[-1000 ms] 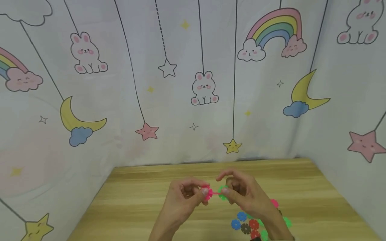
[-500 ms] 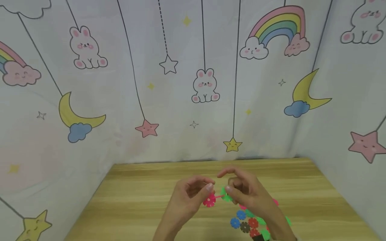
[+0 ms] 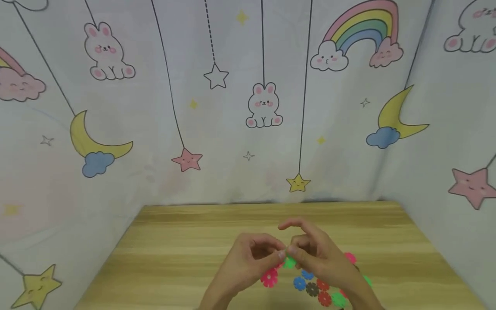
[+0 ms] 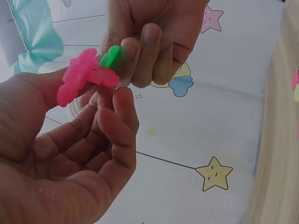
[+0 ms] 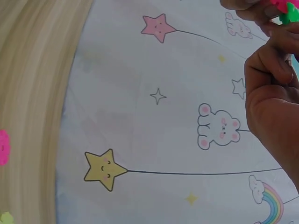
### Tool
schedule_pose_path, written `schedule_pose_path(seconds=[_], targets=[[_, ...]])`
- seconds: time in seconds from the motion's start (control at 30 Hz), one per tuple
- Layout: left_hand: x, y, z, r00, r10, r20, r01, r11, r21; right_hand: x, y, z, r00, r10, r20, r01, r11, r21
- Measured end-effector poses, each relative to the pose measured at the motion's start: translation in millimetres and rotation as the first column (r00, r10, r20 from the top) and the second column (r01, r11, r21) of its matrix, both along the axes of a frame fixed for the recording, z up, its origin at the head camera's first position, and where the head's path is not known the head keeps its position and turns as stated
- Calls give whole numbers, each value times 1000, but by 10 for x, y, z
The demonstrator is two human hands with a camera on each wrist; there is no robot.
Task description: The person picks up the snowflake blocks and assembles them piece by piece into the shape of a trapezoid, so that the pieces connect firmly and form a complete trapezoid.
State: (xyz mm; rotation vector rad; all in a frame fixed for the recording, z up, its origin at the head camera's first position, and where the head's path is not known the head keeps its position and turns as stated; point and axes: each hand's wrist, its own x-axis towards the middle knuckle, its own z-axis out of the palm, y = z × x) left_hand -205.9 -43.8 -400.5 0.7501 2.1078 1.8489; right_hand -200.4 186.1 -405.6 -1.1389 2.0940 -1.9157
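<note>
in two hands (image 3: 252, 260) (image 3: 325, 258), two pink discs (image 4: 77, 77) (image 4: 105, 77), one green disc (image 4: 110, 58)

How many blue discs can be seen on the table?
2. One blue disc lies left of the dark disc; the second blue disc lies just beyond them, nearer the right hand. More may be hidden behind the hands.

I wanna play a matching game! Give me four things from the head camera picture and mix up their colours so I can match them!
Things:
1. Disc at the tip of the right hand's thumb
2. Flower disc just below the left hand
3. Crescent moon on the wall, picture right
4. Tabletop

Colours:
A. yellow
B. green
C. wood brown
D. pink

Right pairs: 1-B, 2-D, 3-A, 4-C
</note>
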Motion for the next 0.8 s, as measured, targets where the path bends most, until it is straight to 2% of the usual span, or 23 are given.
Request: schedule_pose_path(seconds=[0.1,0.17,0.23,0.3,0.37,0.47,0.57,0.7,0.77,0.8], targets=[[4,18,21,1000,7,-20,-8,999,-35,-35,59,-110,1000,3,24,-3,1000,-14],[11,19,34,999,27,-34,-29,998,-51,-95,144,-235,999,-27,44,28,999,-20],[22,10,41,998,54,-35,-56,997,-55,-178,269,-392,992,-116,56,115,993,21],[30,-3,44,996,84,-24,-85,995,-47,-259,403,-553,967,-235,101,225,969,102],[27,-27,47,993,117,-13,-117,992,-38,-336,499,-691,922,-360,143,323,918,229],[13,-49,50,988,152,-16,-152,988,-22,-404,561,-868,868,-481,127,396,822,409],[6,-67,54,985,173,-15,-174,985,-6,-432,548,-987,836,-548,28,451,714,535],[5,-90,62,981,191,-8,-191,982,9,-455,485,-1026,795,-599,-92,501,565,655],[0,-91,64,982,190,-11,-189,982,13,-459,463,-1025,781,-611,-132,515,509,690],[-3,-89,64,982,186,-11,-186,982,14,-459,458,-1026,778,-613,-142,516,493,701]])
